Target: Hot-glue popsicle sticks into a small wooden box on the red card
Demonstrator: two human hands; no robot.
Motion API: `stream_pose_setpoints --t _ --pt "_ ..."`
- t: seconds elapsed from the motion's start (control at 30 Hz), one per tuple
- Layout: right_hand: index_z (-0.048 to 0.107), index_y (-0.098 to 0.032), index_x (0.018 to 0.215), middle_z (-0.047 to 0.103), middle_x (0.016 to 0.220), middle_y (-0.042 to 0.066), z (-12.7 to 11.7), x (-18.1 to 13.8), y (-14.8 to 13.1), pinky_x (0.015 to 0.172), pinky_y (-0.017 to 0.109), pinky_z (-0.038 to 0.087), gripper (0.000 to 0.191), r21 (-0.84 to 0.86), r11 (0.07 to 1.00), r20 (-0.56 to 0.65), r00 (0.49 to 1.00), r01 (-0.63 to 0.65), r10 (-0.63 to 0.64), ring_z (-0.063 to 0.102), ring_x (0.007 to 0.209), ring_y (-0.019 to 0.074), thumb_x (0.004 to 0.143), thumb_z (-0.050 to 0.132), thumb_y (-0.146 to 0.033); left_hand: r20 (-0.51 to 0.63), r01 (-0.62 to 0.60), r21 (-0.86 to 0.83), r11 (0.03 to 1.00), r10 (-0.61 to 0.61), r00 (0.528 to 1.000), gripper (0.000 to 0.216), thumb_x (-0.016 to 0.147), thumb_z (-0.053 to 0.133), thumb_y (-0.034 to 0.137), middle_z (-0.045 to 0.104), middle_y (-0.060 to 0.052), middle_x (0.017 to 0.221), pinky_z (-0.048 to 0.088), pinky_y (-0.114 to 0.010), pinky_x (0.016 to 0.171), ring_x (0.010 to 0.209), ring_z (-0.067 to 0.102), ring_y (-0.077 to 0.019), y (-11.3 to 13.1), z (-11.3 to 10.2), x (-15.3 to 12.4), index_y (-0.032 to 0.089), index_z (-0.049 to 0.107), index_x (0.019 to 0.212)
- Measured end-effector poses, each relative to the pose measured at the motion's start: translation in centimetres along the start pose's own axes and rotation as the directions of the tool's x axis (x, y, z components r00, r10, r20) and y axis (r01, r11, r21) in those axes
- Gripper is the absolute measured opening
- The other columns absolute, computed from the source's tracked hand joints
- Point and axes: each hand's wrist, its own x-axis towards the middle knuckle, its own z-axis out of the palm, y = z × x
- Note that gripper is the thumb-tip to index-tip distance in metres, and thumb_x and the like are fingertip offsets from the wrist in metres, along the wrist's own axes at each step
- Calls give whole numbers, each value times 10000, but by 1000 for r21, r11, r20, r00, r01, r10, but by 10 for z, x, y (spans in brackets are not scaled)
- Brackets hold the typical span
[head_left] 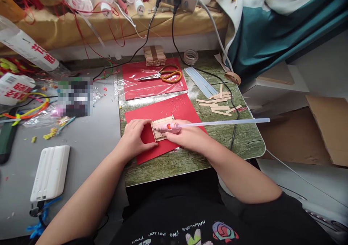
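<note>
My left hand (134, 134) steadies the left edge of a small panel of wooden craft sticks (160, 122), thumb and fingertips at its two near corners. My right hand (187, 135) is closed around a pink glue gun (166, 127), its nozzle end over the panel. A long translucent glue stick (225, 123) sticks out of its back to the right. Under the panel lies a red sheet (146, 156), with glue strands on its upper part. The trigger and my right fingertips are mostly hidden.
Scissors (170, 74) lie on a plastic-wrapped red pack (130, 81) behind. Bundled craft sticks (154, 55), spare glue sticks (201, 81), loose sticks (220, 107) and a tape roll (190, 57) are nearby. A black cord (232, 129) crosses the right side; a white power bank (50, 172) lies left.
</note>
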Motion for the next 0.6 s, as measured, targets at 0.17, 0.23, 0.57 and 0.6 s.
stream_pose_setpoints --t 0.17,0.23,0.57,0.6 --pt "743 -244 973 697 897 14 -2 -1 -2 702 290 410 170 18 999 37 999 -34 33 577 825 192 910 586 -231 -3 1 -1 1000 -1 1000 803 792 877 526 628 -79 1401 430 -515 1135 1331 549 -340 -1 0 0 296 478 1450" --pt "722 -236 932 682 869 11 0 -2 0 696 292 411 134 26 999 28 999 -32 31 574 798 187 907 591 -242 -4 0 -2 1000 0 1000 803 791 877 527 629 -79 1401 428 -515 1136 1331 549 -340 -1 0 0 296 480 1450" --pt "574 -237 793 597 765 -26 6 -16 4 590 284 367 169 31 992 -14 992 -121 122 535 664 142 916 614 -347 1 4 -7 1000 -4 1000 795 789 874 539 634 -83 1404 427 -524 1131 1334 549 -350 0 0 0 298 490 1442" --pt "574 -237 792 600 756 -25 5 -17 3 571 286 352 177 12 991 -11 991 -135 135 527 647 141 916 616 -357 -1 3 -7 1000 -3 1000 795 789 874 538 634 -82 1405 425 -525 1132 1334 549 -350 0 0 0 297 490 1442"
